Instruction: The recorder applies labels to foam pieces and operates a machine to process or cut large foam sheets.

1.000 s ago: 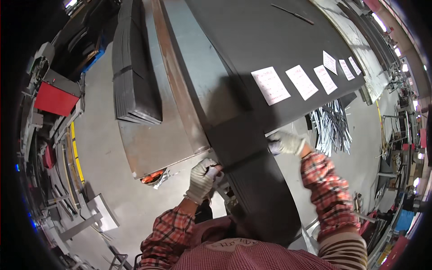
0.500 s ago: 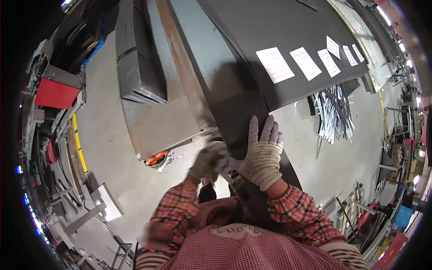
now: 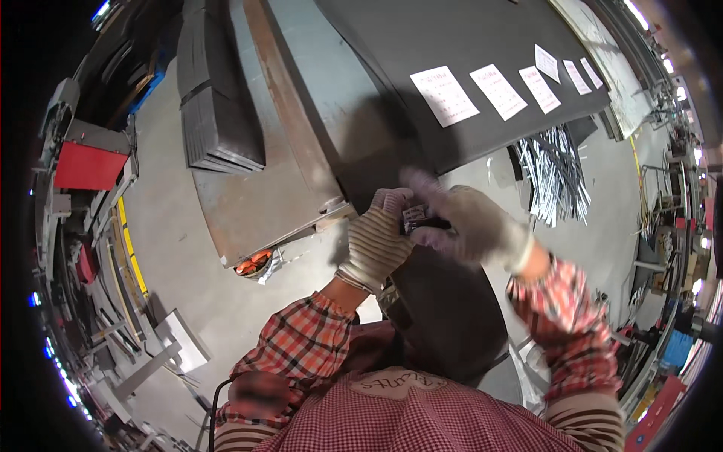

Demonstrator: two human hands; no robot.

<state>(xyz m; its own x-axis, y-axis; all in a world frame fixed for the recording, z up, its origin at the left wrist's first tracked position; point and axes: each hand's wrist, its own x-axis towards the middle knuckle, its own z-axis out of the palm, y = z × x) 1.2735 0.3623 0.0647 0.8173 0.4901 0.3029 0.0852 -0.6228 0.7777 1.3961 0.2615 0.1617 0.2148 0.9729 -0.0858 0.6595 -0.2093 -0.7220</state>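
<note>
Both of my hands wear pale ribbed work gloves with lilac fingers. My left hand [image 3: 379, 239] has its fingers curled closed beside a small dark thing with a printed label [image 3: 414, 216], whose kind I cannot make out. Close on the other side is my right hand [image 3: 474, 224], smeared by motion, its thumb and fingers around the same small thing; whether it grips it does not show. Beneath them a long black sheet [image 3: 452, 316] runs from the worktable toward my body, its near end curving down.
Left lies a strapped stack of black sheets [image 3: 226, 128] on a worn metal table [image 3: 252, 211]. Several white paper sheets [image 3: 444, 96] rest on a dark surface at right, with thin offcut strips [image 3: 557, 181] below. An orange-filled container [image 3: 253, 263] is under the table edge.
My right hand has lifted off the black sheet, where it lay flat, and come to the small labelled thing. My left hand has moved up and right to meet it. The view has shifted slightly.
</note>
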